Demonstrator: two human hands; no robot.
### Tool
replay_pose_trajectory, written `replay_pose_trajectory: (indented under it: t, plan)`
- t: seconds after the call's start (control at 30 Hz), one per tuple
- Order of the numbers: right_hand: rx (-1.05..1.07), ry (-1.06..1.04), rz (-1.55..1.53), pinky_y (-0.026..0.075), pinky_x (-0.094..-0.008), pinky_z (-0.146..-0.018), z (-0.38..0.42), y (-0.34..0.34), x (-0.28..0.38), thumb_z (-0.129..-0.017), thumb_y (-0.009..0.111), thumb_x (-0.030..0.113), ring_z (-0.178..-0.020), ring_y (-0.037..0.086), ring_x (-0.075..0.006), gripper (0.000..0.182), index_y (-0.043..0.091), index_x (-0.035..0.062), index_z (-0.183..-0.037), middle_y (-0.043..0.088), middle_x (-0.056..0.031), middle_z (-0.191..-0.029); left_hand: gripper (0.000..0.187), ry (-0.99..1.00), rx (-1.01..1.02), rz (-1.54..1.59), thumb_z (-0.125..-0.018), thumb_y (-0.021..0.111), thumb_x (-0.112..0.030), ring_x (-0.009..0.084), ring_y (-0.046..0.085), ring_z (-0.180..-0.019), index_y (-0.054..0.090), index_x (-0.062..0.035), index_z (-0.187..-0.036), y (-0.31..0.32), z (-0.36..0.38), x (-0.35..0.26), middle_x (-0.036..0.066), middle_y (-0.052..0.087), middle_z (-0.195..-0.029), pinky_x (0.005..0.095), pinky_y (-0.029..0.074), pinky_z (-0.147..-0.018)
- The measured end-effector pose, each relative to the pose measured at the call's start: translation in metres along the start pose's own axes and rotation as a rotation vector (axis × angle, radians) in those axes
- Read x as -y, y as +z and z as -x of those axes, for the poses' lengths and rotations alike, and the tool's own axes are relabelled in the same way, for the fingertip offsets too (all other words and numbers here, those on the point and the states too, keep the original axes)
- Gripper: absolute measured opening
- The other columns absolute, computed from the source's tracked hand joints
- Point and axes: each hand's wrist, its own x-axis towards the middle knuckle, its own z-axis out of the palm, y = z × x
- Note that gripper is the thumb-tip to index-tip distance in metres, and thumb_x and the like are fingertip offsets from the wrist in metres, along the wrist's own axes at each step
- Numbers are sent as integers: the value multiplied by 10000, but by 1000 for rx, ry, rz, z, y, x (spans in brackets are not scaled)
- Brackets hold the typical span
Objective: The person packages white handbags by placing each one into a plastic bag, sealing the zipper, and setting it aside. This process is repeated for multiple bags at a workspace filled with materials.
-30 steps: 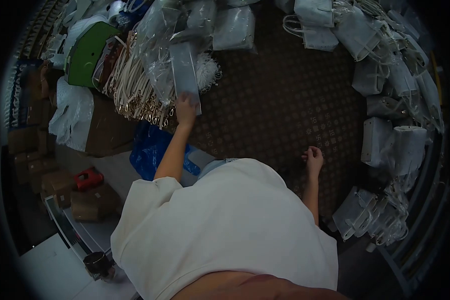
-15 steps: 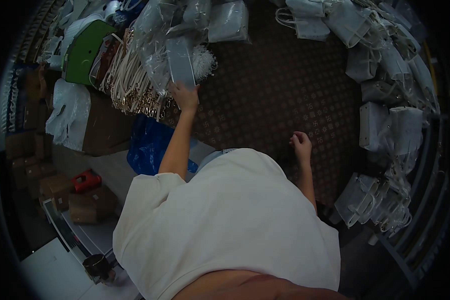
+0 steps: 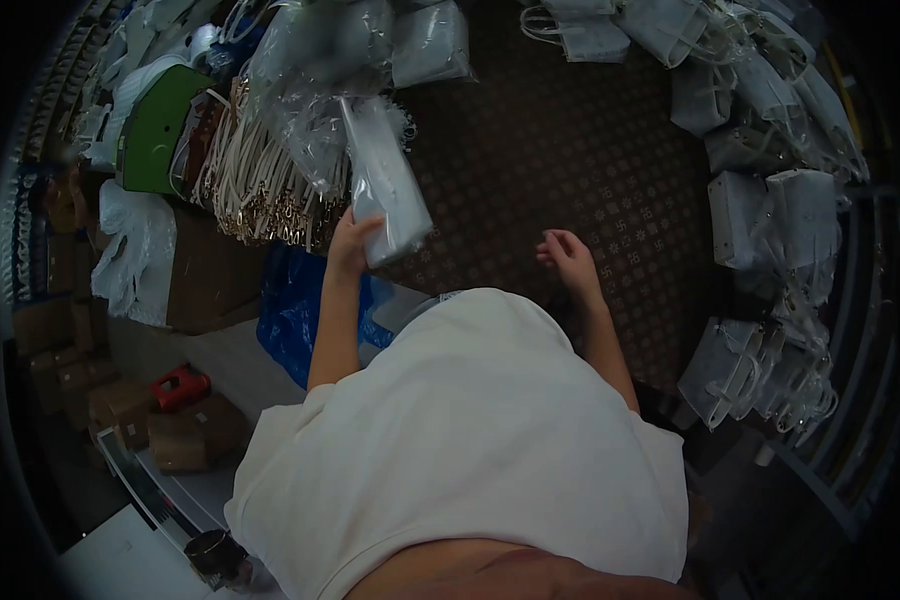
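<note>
My left hand [image 3: 353, 243] grips the lower left edge of a clear plastic bag [image 3: 388, 190], long, flat and shiny, its thumb lying over the front. The bag slants above the brown patterned table cover [image 3: 530, 130]. To its left lies a bundle of cream straps [image 3: 255, 170] with gold clasps. My right hand [image 3: 567, 252] hovers over the cover with nothing seen in it, its fingers bent and slightly apart. A white stringy bundle is partly hidden behind the bag.
Wrapped white handbags [image 3: 800, 225] line the right side, with more at the top. A green panel [image 3: 155, 130] and white bubble wrap [image 3: 130, 255] are at the left. Below the straps hangs a blue plastic bag [image 3: 292, 320]. Cardboard boxes [image 3: 200, 435] and a red object [image 3: 180, 388] are lower left.
My left hand has drawn the plastic bag down toward my body and away from the pile. My right hand has shifted slightly left and up. The camera view has shifted a little.
</note>
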Motion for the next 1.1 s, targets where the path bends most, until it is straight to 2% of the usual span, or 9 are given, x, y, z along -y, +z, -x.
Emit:
replay_pose_trajectory:
  t: [0.13,0.23,0.33,0.5,0.63,0.7,0.87,1.0,1.1]
  plan:
    - [229,38,-136,460,-268,-735,-14,50,23,-873,513,248,-825,570,-143,356,492,-10,-1117,600,-87,-939,547,71,32,-89,-671,642,9,187,552,-930,450,-14,-1183,42,37,40,83,558,-1044,323,436,-837]
    - [325,-168,334,458,-271,-730,-19,71,39,-858,540,251,-817,569,-148,380,498,-33,-1107,603,-89,-933,609,76,152,-163,-660,649,18,166,527,-975,432,-33,-1226,70,40,45,68,549,-1083,307,411,-869]
    - [210,-137,-37,455,-261,-716,-27,69,41,-836,576,222,-815,566,-140,357,529,-52,-1060,608,-82,-919,598,-17,278,-103,-717,654,-45,182,518,-1022,397,-36,-1256,72,23,54,82,522,-1142,323,412,-883]
    - [181,-267,-88,462,-258,-704,-19,52,68,-794,613,127,-782,567,-121,249,580,-37,-978,615,-64,-877,790,-142,475,368,-794,461,-588,222,467,-1121,279,-29,-1322,78,-5,52,113,442,-1248,377,396,-931]
    - [166,-319,34,464,-264,-693,-26,38,67,-785,605,132,-771,571,-124,257,579,-36,-978,622,-71,-859,904,-101,700,322,-739,374,-705,226,461,-1124,277,-21,-1321,102,-21,45,130,445,-1241,380,389,-934]
    - [173,-242,130,466,-269,-693,-27,31,67,-785,604,133,-764,569,-119,265,576,-34,-988,621,-71,-843,951,23,527,-347,-683,423,-732,229,467,-1115,305,-20,-1302,109,-29,54,151,455,-1222,366,399,-918]
    - [12,-260,481,474,-345,-709,-41,23,32,-757,580,114,-781,605,-256,261,546,-43,-963,614,-167,-842,936,-17,271,-746,-580,777,-414,224,534,-981,329,67,-1246,123,-55,88,160,539,-1040,323,432,-854]
    - [-272,-256,675,459,-399,-736,-50,5,0,-733,525,92,-828,586,-355,302,496,-47,-1000,579,-240,-862,947,-134,118,-891,-583,776,-425,253,515,-1008,325,75,-1249,152,-48,88,189,495,-1111,320,444,-843]
    - [-208,-227,571,457,-389,-739,-45,-1,3,-735,496,80,-840,586,-338,303,485,-36,-1014,580,-230,-868,1000,198,24,-1250,-540,789,-437,292,542,-947,316,81,-1252,154,-53,110,206,502,-1088,336,468,-791]
